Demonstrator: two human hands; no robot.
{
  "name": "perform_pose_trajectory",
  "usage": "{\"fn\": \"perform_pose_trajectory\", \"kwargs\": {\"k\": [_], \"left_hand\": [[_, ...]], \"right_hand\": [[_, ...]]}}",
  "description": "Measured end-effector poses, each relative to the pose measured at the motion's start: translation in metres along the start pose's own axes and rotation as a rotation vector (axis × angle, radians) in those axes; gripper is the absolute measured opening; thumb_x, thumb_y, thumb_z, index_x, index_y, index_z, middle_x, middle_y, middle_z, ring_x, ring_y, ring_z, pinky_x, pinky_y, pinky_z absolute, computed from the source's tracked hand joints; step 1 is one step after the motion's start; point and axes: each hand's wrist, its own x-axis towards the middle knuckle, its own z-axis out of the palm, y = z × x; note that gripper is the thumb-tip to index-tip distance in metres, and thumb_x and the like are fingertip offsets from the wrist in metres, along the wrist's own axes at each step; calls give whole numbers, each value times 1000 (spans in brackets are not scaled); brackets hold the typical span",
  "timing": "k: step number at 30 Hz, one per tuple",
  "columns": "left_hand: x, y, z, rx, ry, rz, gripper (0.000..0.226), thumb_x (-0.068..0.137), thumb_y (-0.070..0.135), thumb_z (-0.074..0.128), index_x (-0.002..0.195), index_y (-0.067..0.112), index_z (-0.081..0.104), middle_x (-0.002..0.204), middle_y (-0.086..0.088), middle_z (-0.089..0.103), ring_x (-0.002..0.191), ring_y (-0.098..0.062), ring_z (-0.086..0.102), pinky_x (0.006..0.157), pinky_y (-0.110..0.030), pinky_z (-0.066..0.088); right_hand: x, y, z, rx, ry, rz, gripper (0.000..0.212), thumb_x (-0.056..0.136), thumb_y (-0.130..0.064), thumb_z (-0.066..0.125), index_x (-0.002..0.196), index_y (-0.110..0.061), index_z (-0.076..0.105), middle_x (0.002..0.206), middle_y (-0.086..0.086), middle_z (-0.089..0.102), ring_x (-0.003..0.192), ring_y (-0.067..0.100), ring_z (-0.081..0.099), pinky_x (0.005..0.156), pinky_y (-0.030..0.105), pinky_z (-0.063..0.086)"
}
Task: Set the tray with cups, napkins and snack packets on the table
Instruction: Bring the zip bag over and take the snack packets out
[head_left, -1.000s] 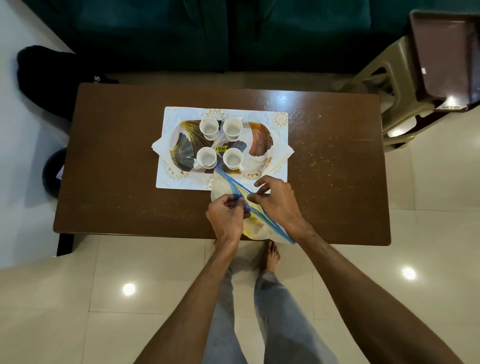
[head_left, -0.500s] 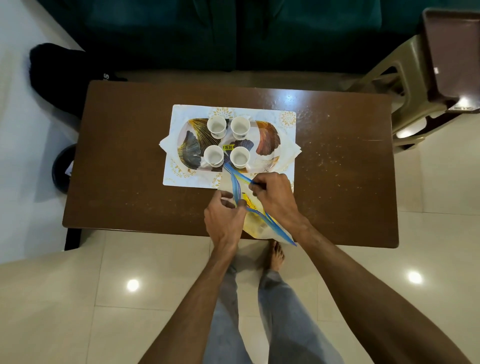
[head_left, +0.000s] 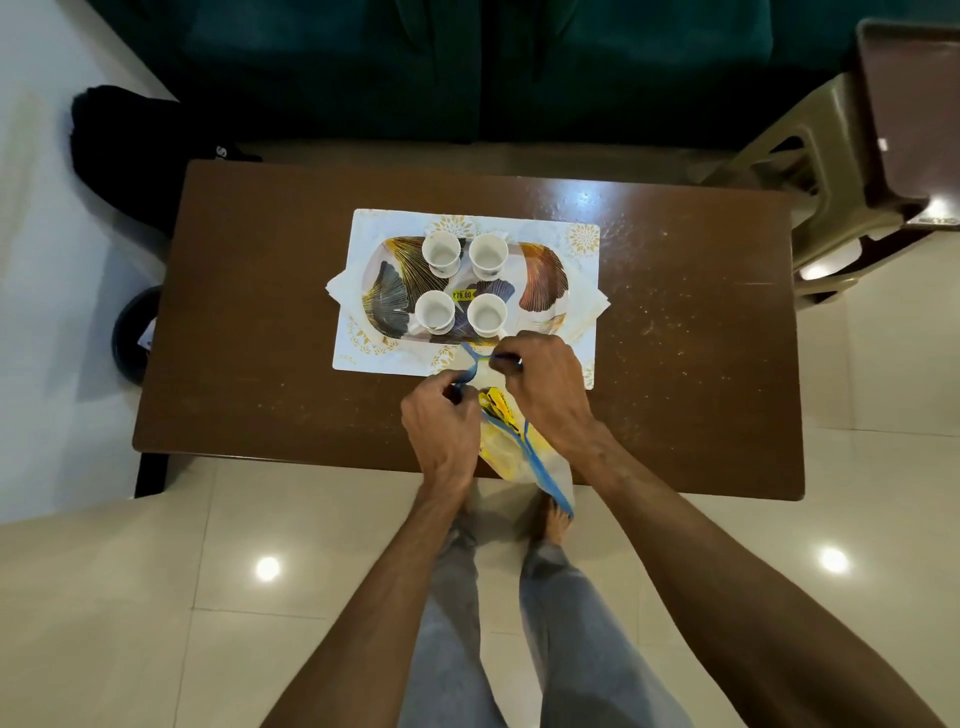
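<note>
Head view, looking straight down: both hands are working at the near edge of the brown tabletop (head_left: 249, 322). The left hand (head_left: 441, 426) has its grip pinched shut on one side of the blue zip strip (head_left: 470, 371) of a clear zip bag (head_left: 550, 467). The right hand (head_left: 545, 384) has its grip closed on the other side of the same strip, just beyond the left. The strip splits into a V between them, so the bag's mouth is parted at the far end. Yellow snack packets (head_left: 501, 410) show inside the bag, between the two wrists. The bag hangs partly past the tabletop's near edge, with its lower end over the floor (head_left: 130, 597).

Just beyond the hands sits the tray (head_left: 540, 270), oval, printed with dark and copper leaf shapes and a yellow price sticker (head_left: 462, 295) at its middle. Four white cups (head_left: 440, 252) stand upright on it in a two-by-two square, all looking empty. The tray rests on a white placemat (head_left: 363, 234) with gold flower prints. Napkins (head_left: 340, 283) poke out from under the tray at its left and right ends. The right hand's knuckles overlap the tray's near rim in the picture; whether they touch it I cannot tell.

Past the tabletop is a dark green sofa (head_left: 363, 62), with stacked plastic stools (head_left: 831, 171) at the right.
</note>
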Motion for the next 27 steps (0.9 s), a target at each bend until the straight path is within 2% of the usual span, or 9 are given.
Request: {"fn": "perform_pose_trajectory", "kwargs": {"k": [2, 4, 8, 11, 15, 18, 20, 23, 27], "left_hand": [[4, -6, -4, -24, 35, -21, 23, 85, 2, 65, 100, 9, 80, 91, -8, 78, 80, -25, 72, 77, -45, 60], [8, -12, -8, -60, 44, -27, 22, 86, 1, 64, 100, 9, 79, 87, -9, 77, 74, -26, 72, 70, -47, 62], [7, -17, -4, -80, 45, 23, 24, 89, 1, 62, 105, 9, 78, 75, -9, 73, 63, -25, 69, 63, -48, 61], [7, -17, 0, -110, 61, -9, 25, 89, 5, 62, 109, 10, 77, 74, -10, 72, 64, -28, 70, 66, -49, 61], [-11, -8, 1, -18, 13, -76, 51, 81, 31, 76, 130, 20, 65, 76, 8, 70, 80, -21, 70, 82, -37, 58], [-34, -4, 9, 11, -148, -149, 83, 77, 39, 80, 149, 30, 40, 114, 1, 71, 106, -23, 65, 88, -37, 54], [-37, -4, 10, -163, -200, -211, 83, 81, 22, 78, 150, 32, 34, 115, -4, 71, 93, -24, 72, 76, -40, 62], [-31, -3, 7, -362, -162, -269, 85, 83, -4, 70, 152, 28, 32, 86, -8, 75, 49, -17, 71, 47, -28, 59], [-24, 0, 9, -369, -111, -232, 84, 85, -6, 69, 153, 24, 31, 81, -8, 73, 52, -17, 73, 52, -31, 61]], "right_hand": [[4, 9, -4, 40, 55, 58, 12, 86, -8, 67, 93, -7, 76, 92, 13, 76, 88, 35, 68, 74, 41, 52], [4, 15, -9, 67, 82, 144, 16, 87, -18, 72, 101, -10, 76, 93, 11, 77, 88, 30, 69, 76, 41, 54], [-8, 10, -8, 44, -159, 321, 71, 72, -44, 85, 132, -22, 55, 105, 7, 71, 98, 25, 64, 85, 43, 55], [-22, 9, -2, 214, -248, 419, 52, 72, -16, 82, 118, -14, 58, 101, 18, 68, 88, 39, 69, 69, 50, 62], [-23, 6, -1, 279, -55, 394, 28, 76, 4, 67, 103, -4, 65, 85, 17, 67, 75, 40, 68, 67, 52, 60], [-17, -1, -1, 267, 23, 327, 25, 77, 2, 67, 100, -8, 68, 78, 8, 65, 74, 32, 67, 65, 39, 57], [-17, 1, -3, 296, 10, 321, 26, 81, 0, 71, 105, -9, 68, 85, 9, 69, 77, 31, 69, 67, 40, 60], [-17, 14, -11, 333, 38, 378, 29, 85, -3, 74, 112, -9, 66, 98, 14, 73, 78, 30, 72, 70, 44, 63], [-23, 16, -17, 439, 52, 464, 52, 80, -26, 84, 123, -10, 58, 97, 11, 73, 71, 26, 74, 70, 41, 63]]}}
